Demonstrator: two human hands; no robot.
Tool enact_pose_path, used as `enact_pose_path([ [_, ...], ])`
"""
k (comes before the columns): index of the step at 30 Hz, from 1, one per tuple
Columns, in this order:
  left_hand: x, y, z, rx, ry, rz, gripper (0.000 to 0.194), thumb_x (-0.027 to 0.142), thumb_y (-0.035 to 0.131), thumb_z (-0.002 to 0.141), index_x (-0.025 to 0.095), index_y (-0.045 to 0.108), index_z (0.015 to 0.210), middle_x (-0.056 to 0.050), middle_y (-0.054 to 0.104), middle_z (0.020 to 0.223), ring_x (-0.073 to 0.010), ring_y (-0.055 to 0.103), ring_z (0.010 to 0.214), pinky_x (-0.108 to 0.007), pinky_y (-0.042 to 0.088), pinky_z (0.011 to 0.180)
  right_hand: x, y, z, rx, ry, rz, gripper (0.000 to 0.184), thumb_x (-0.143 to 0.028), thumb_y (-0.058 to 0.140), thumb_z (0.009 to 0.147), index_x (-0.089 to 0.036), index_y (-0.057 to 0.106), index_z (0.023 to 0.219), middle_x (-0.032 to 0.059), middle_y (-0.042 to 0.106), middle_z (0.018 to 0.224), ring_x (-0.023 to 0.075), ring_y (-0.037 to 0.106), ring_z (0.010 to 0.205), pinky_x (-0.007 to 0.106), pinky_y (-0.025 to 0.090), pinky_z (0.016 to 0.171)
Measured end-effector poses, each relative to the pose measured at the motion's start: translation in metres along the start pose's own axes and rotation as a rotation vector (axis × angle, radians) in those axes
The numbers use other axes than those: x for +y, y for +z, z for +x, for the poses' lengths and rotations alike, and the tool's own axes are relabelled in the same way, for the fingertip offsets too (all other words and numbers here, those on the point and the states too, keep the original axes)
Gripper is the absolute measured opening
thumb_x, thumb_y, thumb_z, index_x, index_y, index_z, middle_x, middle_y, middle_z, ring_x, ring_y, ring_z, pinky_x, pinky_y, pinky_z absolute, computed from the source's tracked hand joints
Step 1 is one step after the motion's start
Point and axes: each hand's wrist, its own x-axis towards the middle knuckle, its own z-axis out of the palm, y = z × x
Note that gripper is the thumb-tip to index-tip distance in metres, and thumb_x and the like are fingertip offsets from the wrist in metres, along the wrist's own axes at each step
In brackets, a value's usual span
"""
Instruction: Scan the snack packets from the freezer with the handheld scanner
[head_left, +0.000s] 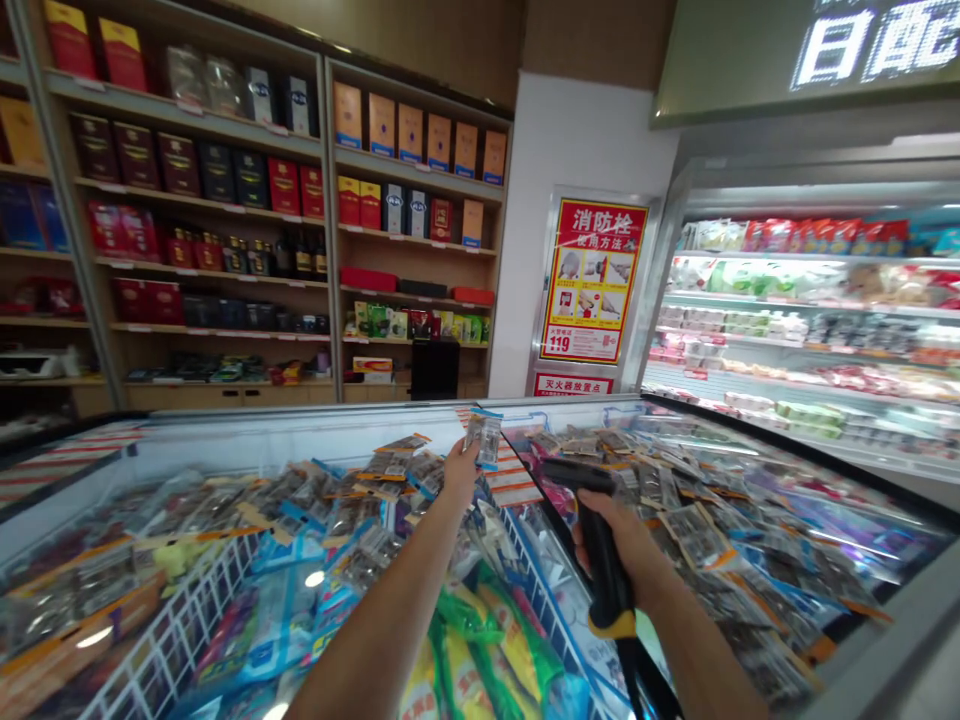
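Note:
My left hand [460, 466] reaches to the far side of a chest freezer and grips a small clear packet [484, 438] with blue edging. A black barcode scanner [602, 545] with a yellow band is in my right hand [621, 530], fingers wrapped around its handle, its head pointing left toward the packet. Below my left hand lie more flat packets [394, 462] with orange or blue edges. Green and yellow bags [480, 640] fill the basket section beneath my arms. What is printed on the held packet is too small to read.
White wire dividers [180, 620] split the freezer. Its dark-edged rim [810, 470] runs along the right. More packets [697, 535] are heaped on that side. Behind stand shelves of boxes [409, 125], a red and yellow fire-hydrant poster [595, 280] and a lit refrigerated display [810, 290].

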Motion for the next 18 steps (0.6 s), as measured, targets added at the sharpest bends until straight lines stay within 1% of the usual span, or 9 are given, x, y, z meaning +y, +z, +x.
enact_pose_path([
  [2, 0.003, -0.009, 0.000, 0.019, 0.018, -0.030, 0.025, 0.025, 0.059, 0.065, 0.021, 0.056, 0.090, 0.001, 0.061, 0.076, -0.0088, 0.054, 0.062, -0.022, 0.042, 0.057, 0.002, 0.017, 0.000, -0.042, 0.021, -0.005, 0.023, -0.035, 0.050, 0.075, -0.015, 0.054, 0.066, -0.0005, 0.054, 0.041, 0.0097, 0.047, 0.030, 0.018, 0.035, 0.029],
  [5, 0.002, -0.012, 0.001, 0.003, 0.034, -0.047, 0.024, 0.026, 0.057, 0.067, 0.021, 0.056, 0.090, 0.000, 0.061, 0.082, -0.0088, 0.054, 0.067, -0.021, 0.041, 0.059, 0.001, 0.030, 0.000, -0.074, 0.037, -0.004, 0.021, -0.034, 0.049, 0.076, -0.015, 0.054, 0.070, -0.0009, 0.054, 0.040, 0.0095, 0.047, 0.030, 0.017, 0.035, 0.030],
  [8, -0.001, -0.011, 0.001, -0.022, 0.041, -0.029, 0.026, 0.028, 0.057, 0.066, 0.021, 0.056, 0.091, -0.001, 0.061, 0.084, -0.0093, 0.054, 0.069, -0.021, 0.039, 0.059, -0.001, 0.033, 0.000, -0.062, 0.053, -0.026, 0.022, -0.034, 0.048, 0.076, -0.014, 0.056, 0.071, -0.0003, 0.054, 0.041, 0.0101, 0.048, 0.030, 0.018, 0.036, 0.030],
  [11, -0.002, -0.009, 0.001, -0.019, 0.051, -0.014, 0.029, 0.030, 0.058, 0.065, 0.021, 0.056, 0.093, -0.001, 0.061, 0.085, -0.0095, 0.053, 0.068, -0.021, 0.039, 0.059, -0.002, 0.033, 0.000, -0.057, 0.068, -0.028, 0.023, -0.034, 0.047, 0.077, -0.014, 0.056, 0.072, -0.0004, 0.054, 0.040, 0.0103, 0.048, 0.030, 0.018, 0.035, 0.030],
  [14, -0.003, -0.008, 0.002, 0.003, 0.067, -0.008, 0.031, 0.030, 0.058, 0.065, 0.021, 0.055, 0.094, -0.001, 0.061, 0.084, -0.0099, 0.053, 0.068, -0.022, 0.039, 0.059, -0.001, 0.034, 0.000, -0.052, 0.063, -0.025, 0.022, -0.034, 0.048, 0.076, -0.014, 0.055, 0.069, -0.0009, 0.054, 0.040, 0.0098, 0.048, 0.029, 0.018, 0.035, 0.030],
  [18, -0.003, -0.008, 0.001, -0.002, 0.078, 0.001, 0.031, 0.030, 0.058, 0.066, 0.020, 0.056, 0.095, -0.002, 0.062, 0.086, -0.0106, 0.054, 0.071, -0.021, 0.040, 0.059, 0.002, 0.036, -0.003, -0.071, 0.053, -0.031, 0.022, -0.034, 0.050, 0.074, -0.015, 0.053, 0.065, -0.0006, 0.054, 0.040, 0.0099, 0.048, 0.030, 0.017, 0.034, 0.030],
])
